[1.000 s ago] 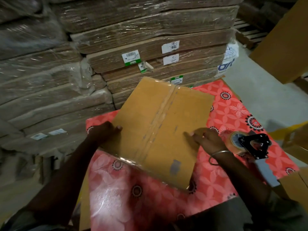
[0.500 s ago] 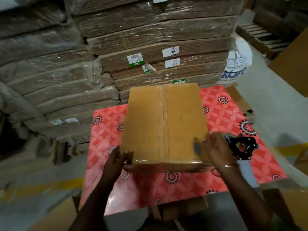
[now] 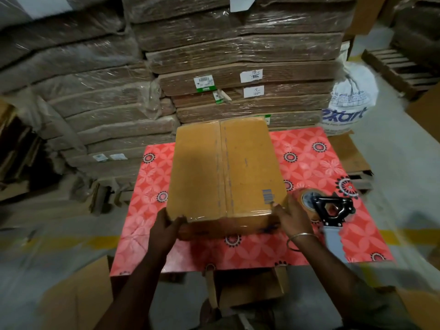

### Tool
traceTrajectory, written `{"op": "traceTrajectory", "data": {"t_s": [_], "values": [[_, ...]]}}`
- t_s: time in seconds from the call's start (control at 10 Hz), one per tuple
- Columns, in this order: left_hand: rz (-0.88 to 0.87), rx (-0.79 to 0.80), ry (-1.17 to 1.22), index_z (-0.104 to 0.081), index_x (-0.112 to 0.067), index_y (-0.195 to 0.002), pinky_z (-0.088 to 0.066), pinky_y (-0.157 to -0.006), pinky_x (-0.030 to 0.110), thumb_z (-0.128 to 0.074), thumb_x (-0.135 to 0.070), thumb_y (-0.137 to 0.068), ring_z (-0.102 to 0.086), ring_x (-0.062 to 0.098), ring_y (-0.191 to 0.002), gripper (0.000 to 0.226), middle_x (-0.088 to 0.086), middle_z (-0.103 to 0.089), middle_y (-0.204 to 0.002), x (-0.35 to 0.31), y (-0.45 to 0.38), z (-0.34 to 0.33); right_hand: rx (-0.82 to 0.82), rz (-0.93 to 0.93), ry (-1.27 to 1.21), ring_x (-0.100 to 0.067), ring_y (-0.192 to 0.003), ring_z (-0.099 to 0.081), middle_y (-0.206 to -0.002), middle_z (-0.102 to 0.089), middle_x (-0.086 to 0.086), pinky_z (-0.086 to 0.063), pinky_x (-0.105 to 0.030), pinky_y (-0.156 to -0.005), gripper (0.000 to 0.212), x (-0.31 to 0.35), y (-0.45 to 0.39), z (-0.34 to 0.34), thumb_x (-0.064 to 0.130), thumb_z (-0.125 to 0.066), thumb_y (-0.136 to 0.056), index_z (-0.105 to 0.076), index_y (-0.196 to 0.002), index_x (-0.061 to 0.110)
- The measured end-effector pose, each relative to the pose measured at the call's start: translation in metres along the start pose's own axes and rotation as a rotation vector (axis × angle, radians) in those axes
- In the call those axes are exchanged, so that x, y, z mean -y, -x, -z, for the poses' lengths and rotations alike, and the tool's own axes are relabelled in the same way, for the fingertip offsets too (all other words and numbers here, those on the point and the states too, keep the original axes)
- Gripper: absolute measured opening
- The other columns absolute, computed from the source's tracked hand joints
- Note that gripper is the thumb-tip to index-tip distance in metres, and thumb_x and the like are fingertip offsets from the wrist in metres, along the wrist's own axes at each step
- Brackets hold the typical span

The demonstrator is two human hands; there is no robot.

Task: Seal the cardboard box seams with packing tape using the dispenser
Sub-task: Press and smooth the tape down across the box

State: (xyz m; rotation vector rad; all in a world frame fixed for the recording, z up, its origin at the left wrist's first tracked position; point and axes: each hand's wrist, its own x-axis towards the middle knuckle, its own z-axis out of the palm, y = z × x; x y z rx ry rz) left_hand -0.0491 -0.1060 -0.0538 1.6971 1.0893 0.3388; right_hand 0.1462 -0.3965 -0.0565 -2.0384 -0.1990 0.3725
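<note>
Cardboard box (image 3: 226, 172) now lies square on the desk (image 3: 309, 163), long axis running near to far, its centre seam facing up. One second ago it sat skewed, with the left hand at its left edge and the right hand flat on top; both hands have since shifted to the near corners and turned it straight.

Left hand (image 3: 166, 228): grip clamped on the near left corner, thumb on the top face. Right hand (image 3: 289, 219): grip clamped on the near right corner, beside a printed barcode (image 3: 267, 196).

Clear tape runs along the centre seam and shines across the near edge.

Tape dispenser (image 3: 326, 210) lies on the desk just right of the right hand, unheld, handle pointing near.

Judgement: the box has been squared up for the next pass. The dispenser must be picked up before further sealing can proceed.
</note>
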Motion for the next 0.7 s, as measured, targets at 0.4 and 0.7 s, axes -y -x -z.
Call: {"op": "traceTrajectory", "data": {"t_s": [0.4, 0.7], "values": [[-0.025, 0.048, -0.038, -0.061, -0.027, -0.132, -0.047, -0.068, 0.020, -0.077, -0.025, -0.090, -0.067, 0.015, -0.094, 0.044, -0.004, -0.071, -0.106, 0.010, -0.002, 0.022, -0.053, -0.027, 0.086, -0.033, -0.107, -0.062, -0.118, -0.066, -0.014, -0.043, -0.036, -0.081, 0.041, 0.009, 0.016, -0.015, 0.019, -0.065, -0.089, -0.051, -0.128, 0.014], [-0.022, 0.210, -0.038, -0.065, -0.021, -0.130, -0.055, -0.090, 0.037, -0.075, -0.053, -0.073, -0.071, 0.023, -0.108, 0.066, 0.003, -0.074, -0.118, 0.018, -0.033, 0.050, -0.049, -0.064, 0.103, -0.033, -0.095, -0.063, -0.093, -0.068, -0.014, -0.037, -0.030, -0.069, 0.016, 0.016, 0.015, -0.010, 0.013, -0.066, -0.089, -0.061, -0.099, 0.003]]}}
